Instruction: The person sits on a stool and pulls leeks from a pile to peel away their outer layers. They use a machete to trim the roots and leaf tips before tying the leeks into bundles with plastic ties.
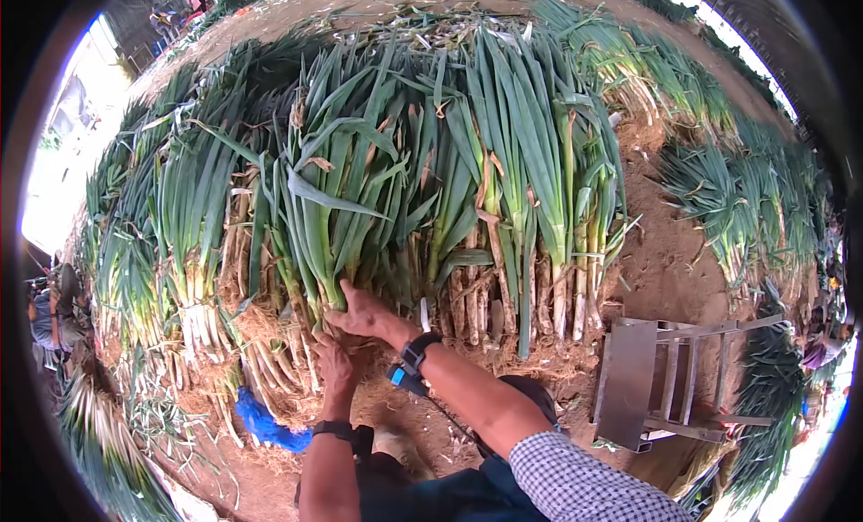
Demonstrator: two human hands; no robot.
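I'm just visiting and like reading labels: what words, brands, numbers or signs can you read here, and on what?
None can be read.
Dark right-wrist strap: no legible lettering.
Metal stand: no visible text.
Background items at the edges: too small and blurred to tell.

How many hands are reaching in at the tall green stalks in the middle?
2. The right hand is by the lower part of the green stalks; the left hand is just below it in the picture. I see no other arm there.
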